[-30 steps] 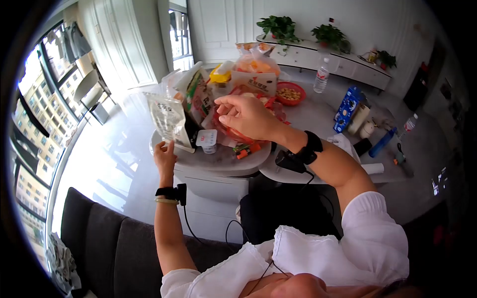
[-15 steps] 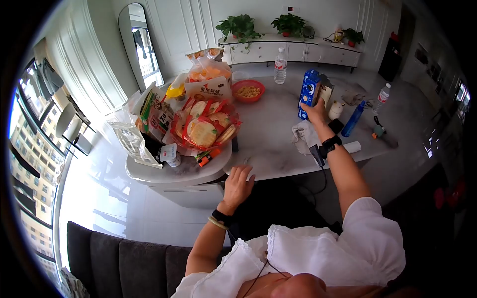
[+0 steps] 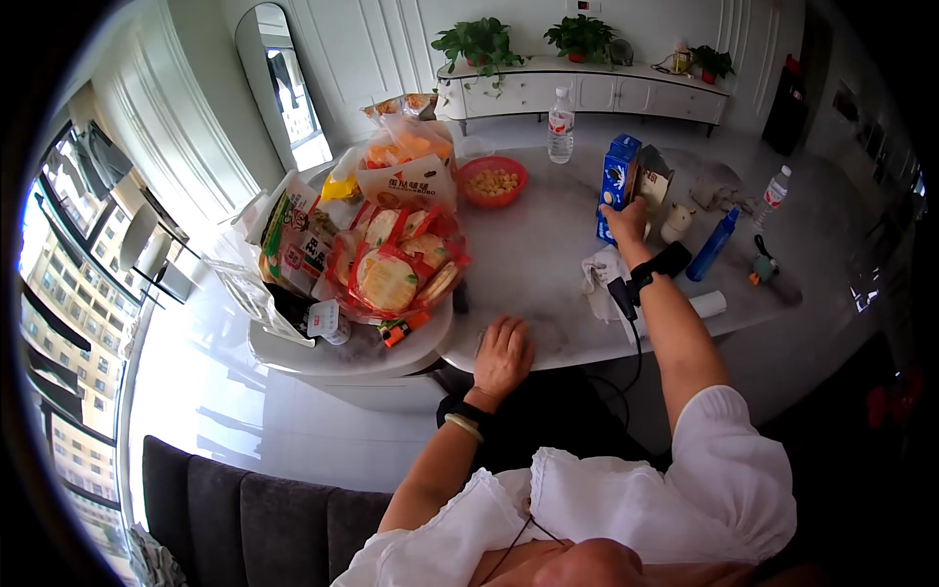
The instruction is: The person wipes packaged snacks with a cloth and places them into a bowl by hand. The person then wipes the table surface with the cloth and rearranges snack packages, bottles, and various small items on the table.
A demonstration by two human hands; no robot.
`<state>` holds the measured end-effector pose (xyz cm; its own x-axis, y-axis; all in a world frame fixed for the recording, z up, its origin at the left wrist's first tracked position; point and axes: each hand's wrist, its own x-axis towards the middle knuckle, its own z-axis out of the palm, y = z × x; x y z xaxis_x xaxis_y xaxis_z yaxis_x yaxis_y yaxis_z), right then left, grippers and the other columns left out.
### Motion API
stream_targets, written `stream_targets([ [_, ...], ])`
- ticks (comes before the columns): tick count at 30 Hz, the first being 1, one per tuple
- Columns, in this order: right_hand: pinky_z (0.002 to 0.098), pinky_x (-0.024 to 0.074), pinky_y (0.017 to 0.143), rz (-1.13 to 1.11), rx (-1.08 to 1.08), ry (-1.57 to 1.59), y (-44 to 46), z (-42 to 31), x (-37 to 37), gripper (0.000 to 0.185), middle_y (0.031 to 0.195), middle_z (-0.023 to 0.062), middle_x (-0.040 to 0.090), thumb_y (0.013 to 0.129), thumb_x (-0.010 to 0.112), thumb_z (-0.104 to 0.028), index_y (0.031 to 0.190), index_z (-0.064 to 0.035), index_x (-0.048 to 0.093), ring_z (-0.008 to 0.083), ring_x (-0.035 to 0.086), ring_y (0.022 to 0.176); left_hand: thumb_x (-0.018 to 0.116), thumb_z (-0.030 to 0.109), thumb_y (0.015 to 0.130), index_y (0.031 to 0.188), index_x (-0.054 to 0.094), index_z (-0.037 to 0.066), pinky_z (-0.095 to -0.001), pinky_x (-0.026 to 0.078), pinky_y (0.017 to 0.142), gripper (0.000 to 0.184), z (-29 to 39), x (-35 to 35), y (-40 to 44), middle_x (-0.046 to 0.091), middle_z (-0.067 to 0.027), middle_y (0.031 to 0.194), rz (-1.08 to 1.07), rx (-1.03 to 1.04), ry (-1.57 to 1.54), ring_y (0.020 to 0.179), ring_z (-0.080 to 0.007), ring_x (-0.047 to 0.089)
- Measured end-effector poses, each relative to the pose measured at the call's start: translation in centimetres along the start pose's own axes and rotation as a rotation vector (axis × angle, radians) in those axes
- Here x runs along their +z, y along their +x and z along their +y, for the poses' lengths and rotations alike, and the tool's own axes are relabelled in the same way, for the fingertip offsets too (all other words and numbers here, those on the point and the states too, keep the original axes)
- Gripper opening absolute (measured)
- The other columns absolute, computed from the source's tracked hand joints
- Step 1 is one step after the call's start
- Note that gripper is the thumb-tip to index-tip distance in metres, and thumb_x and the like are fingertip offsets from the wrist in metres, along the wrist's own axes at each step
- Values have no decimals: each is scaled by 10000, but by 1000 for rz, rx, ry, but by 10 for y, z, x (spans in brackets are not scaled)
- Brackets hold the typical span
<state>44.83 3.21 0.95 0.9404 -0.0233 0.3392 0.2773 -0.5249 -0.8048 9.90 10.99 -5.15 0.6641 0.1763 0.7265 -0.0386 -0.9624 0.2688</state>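
My right hand is closed around the lower edge of an upright blue carton, thumb on its printed face, with the other fingers partly hidden. A beige and dark packet stands against the carton's right side, just past my fingers. My left hand lies palm down at the table's near edge, fingers stretched out and holding nothing. The nearest thing to it is an orange and green small pack on the left.
Red-wrapped flatbreads, snack bags and a white cup crowd the table's left. A red bowl of snacks and a water bottle stand farther back. Right of the carton are a blue spray bottle, another water bottle and a cloth.
My left hand has slid to the right and farther onto the table edge. My right hand stays on the blue carton, which stands in the same place. The view has shifted slightly.
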Motion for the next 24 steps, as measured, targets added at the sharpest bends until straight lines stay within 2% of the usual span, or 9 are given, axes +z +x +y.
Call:
stream_targets([
  [4, 414, 501, 925, 6, -31, 56, 13, 33, 23, 724, 1162, 243, 624, 668, 860, -249, 1210, 56, 490, 373, 634, 1061, 683, 115, 794, 1127, 574, 13, -434, 480, 941, 365, -2, 4, 0, 605, -140, 1146, -14, -12, 20, 1136, -342, 553],
  [9, 446, 514, 905, -9, -9, -77, 12, 33, 23, 761, 1132, 241, 641, 653, 863, -296, 1219, 42, 484, 396, 640, 1044, 670, 105, 792, 1113, 577, 18, -441, 490, 907, 345, -1, 4, 1, 611, -131, 1136, -3, -28, 37, 1122, -335, 562],
  [12, 448, 533, 869, -171, -82, 14, 3, 14, 12, 751, 1066, 243, 665, 656, 853, -300, 1211, 56, 494, 386, 664, 993, 666, 103, 788, 1099, 585, 26, -438, 495, 880, 331, -1, 4, 0, 615, -117, 1129, 7, -41, 61, 1114, -320, 570],
  [15, 420, 547, 827, -338, -236, 146, -14, -19, 23, 599, 1007, 217, 691, 666, 838, -274, 1115, 35, 590, 356, 688, 931, 662, 104, 785, 1079, 595, 35, -432, 497, 863, 309, 1, 4, 1, 620, -106, 1117, 17, -44, 77, 1104, -305, 577],
  [17, 417, 546, 823, -477, -257, 239, -39, -64, 28, 553, 1019, 202, 693, 662, 839, -267, 1086, 9, 617, 360, 685, 933, 668, 100, 770, 1063, 602, 35, -431, 501, 854, 308, 1, 4, 2, 623, -108, 1105, 26, -32, 81, 1089, -308, 582],
  [20, 420, 539, 836, -574, -425, 318, -66, -101, 64, 568, 1034, 195, 689, 657, 841, -273, 1102, -6, 610, 357, 678, 953, 684, 88, 736, 1031, 610, 30, -433, 507, 834, 309, 0, 4, 3, 626, -119, 1081, 35, -17, 80, 1049, -322, 588],
  [24, 435, 519, 866, -548, -461, 311, -95, -120, 112, 598, 1045, 216, 679, 641, 864, -274, 1102, 4, 604, 372, 657, 1004, 683, 79, 725, 976, 615, 36, -426, 504, 795, 263, -1, 4, 4, 630, -119, 1041, 30, -7, 67, 988, -319, 598],
])
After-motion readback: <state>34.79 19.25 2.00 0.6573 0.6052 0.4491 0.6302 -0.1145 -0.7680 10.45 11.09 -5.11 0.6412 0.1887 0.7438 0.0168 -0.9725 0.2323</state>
